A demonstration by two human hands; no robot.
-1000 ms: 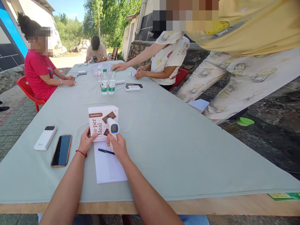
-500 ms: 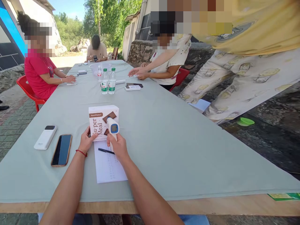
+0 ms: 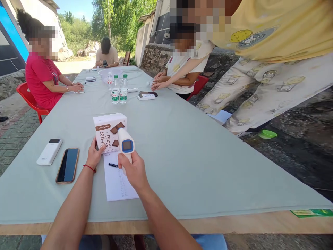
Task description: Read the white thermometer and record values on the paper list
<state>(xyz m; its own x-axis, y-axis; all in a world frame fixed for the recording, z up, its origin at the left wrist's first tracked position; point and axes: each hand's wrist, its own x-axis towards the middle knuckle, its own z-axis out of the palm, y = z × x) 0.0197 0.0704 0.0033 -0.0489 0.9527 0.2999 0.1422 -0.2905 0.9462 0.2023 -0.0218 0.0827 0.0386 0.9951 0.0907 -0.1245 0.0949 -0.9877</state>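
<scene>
My left hand (image 3: 95, 153) grips the lower left edge of a white and brown box (image 3: 107, 121) printed "NutriMotion", held tilted above the table. Wrapped round the handle of a white infrared thermometer (image 3: 122, 135) is my right hand (image 3: 135, 169). The thermometer's blue-rimmed screen faces me, and its front end points away, close to the right side of the box. Beneath both hands lies a sheet of paper (image 3: 114, 187) with small writing. A black pen (image 3: 112, 165) rests on the sheet, partly hidden by my right hand and the thermometer.
To the left lie a smartphone (image 3: 68, 166) and a white power bank (image 3: 50, 151) on the cloth-covered table (image 3: 195, 166). Two water bottles (image 3: 119, 91) stand farther back, near a pale basin (image 3: 104, 72). Several people are around the table; one stands at the right, leaning over.
My right hand has drawn the thermometer slightly back towards me and right. The box has shifted a little left and tilted. The standing person's arm has moved right.
</scene>
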